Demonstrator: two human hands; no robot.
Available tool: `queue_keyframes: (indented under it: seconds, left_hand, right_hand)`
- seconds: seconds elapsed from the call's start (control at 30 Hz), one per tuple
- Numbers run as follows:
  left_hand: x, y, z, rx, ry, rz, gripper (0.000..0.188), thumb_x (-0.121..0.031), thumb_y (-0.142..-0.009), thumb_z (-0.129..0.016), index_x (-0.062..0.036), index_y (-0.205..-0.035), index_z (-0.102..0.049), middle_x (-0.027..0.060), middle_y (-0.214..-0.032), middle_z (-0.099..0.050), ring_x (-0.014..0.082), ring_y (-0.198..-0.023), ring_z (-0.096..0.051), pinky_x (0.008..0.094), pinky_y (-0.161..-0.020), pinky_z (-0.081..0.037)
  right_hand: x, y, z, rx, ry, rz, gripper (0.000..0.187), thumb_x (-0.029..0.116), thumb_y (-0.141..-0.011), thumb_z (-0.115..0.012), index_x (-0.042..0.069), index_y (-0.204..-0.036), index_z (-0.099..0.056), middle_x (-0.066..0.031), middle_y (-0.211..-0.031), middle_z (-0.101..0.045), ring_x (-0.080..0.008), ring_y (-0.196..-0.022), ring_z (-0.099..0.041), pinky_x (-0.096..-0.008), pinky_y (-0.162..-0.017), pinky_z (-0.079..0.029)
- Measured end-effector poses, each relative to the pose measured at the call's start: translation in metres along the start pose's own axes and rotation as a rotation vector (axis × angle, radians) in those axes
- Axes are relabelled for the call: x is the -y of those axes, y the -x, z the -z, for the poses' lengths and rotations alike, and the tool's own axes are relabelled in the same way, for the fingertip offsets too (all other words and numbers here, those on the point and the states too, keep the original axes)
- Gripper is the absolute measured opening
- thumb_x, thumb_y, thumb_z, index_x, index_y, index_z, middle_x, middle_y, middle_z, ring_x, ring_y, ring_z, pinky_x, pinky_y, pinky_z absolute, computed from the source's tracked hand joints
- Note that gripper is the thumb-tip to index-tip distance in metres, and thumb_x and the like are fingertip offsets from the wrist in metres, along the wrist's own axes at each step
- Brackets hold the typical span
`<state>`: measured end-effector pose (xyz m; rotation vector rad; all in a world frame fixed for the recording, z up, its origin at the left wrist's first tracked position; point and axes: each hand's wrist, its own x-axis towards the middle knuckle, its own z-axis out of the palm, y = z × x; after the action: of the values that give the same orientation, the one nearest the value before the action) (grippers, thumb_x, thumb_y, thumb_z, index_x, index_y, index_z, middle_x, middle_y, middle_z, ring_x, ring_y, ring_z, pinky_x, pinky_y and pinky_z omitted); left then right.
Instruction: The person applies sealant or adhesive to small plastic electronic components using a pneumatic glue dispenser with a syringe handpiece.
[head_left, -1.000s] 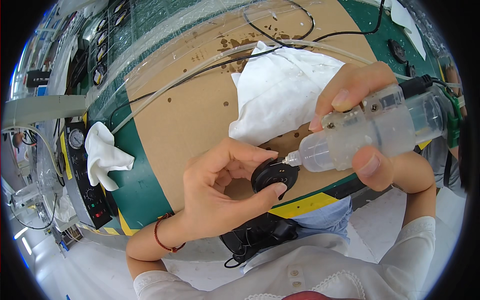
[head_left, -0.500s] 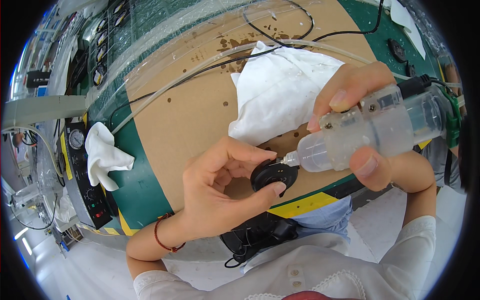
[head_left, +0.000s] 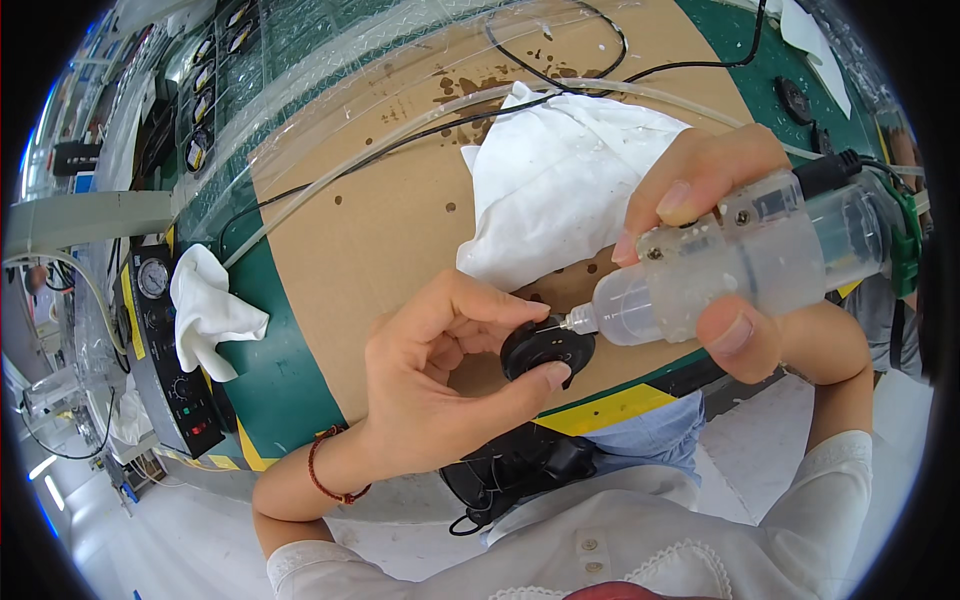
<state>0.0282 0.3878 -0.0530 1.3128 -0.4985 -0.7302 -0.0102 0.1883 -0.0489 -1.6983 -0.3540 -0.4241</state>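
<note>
The left hand (head_left: pixel 440 385) pinches a small black disc (head_left: pixel 547 349) between thumb and fingers, above the cardboard sheet (head_left: pixel 370 220). The right hand (head_left: pixel 745 250) is wrapped around a clear syringe dispenser (head_left: pixel 740 260); its long axis runs right to left, needle tip touching the disc's upper edge.

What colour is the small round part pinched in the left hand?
Black. The round part shows best in the head view, at the syringe tip.
</note>
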Motion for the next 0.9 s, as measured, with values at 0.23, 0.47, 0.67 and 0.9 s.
queue_keyframes:
  seconds: [0.23,0.47,0.67,0.9]
  left_hand:
    - [0.0002,0.0005,0.0002,0.006,0.011,-0.009,0.031,0.008,-0.065,-0.063,0.0053,-0.092,-0.049,0.0108,-0.088,-0.056,0.0126,-0.081,-0.056,0.0234,-0.074,-0.045]
    - [0.0008,0.0007,0.0002,0.002,0.012,-0.001,0.031,0.008,-0.065,-0.064,0.0051,-0.091,-0.049,0.011,-0.089,-0.056,0.0128,-0.082,-0.056,0.0234,-0.074,-0.045]
    - [0.0022,0.0008,0.001,0.0,0.007,-0.018,0.031,0.007,-0.064,-0.064,0.0048,-0.091,-0.049,0.0113,-0.089,-0.056,0.0129,-0.081,-0.056,0.0232,-0.073,-0.045]
    - [0.0015,0.0012,0.0014,-0.003,-0.004,-0.018,0.031,0.007,-0.064,-0.065,0.0042,-0.09,-0.049,0.0112,-0.089,-0.056,0.013,-0.081,-0.057,0.0232,-0.073,-0.045]
  right_hand:
    - [0.0019,-0.0005,-0.0002,0.042,-0.029,-0.024,0.049,0.041,-0.066,-0.059,0.008,-0.093,-0.035,-0.0115,-0.076,-0.048,-0.0138,-0.064,-0.05,-0.0228,-0.058,-0.042]
    - [0.001,-0.0011,0.0029,0.07,0.001,-0.001,0.049,0.04,-0.066,-0.06,0.008,-0.093,-0.035,-0.0118,-0.076,-0.048,-0.0141,-0.063,-0.05,-0.0235,-0.057,-0.042]
    - [0.0014,-0.0009,0.0003,0.04,-0.021,-0.003,0.049,0.039,-0.066,-0.06,0.007,-0.093,-0.035,-0.012,-0.075,-0.048,-0.0139,-0.061,-0.05,-0.0223,-0.056,-0.042]
    - [0.0025,-0.0001,0.0013,0.023,0.04,-0.039,0.048,0.04,-0.065,-0.059,0.008,-0.092,-0.036,-0.011,-0.075,-0.048,-0.0135,-0.061,-0.049,-0.0223,-0.055,-0.041]
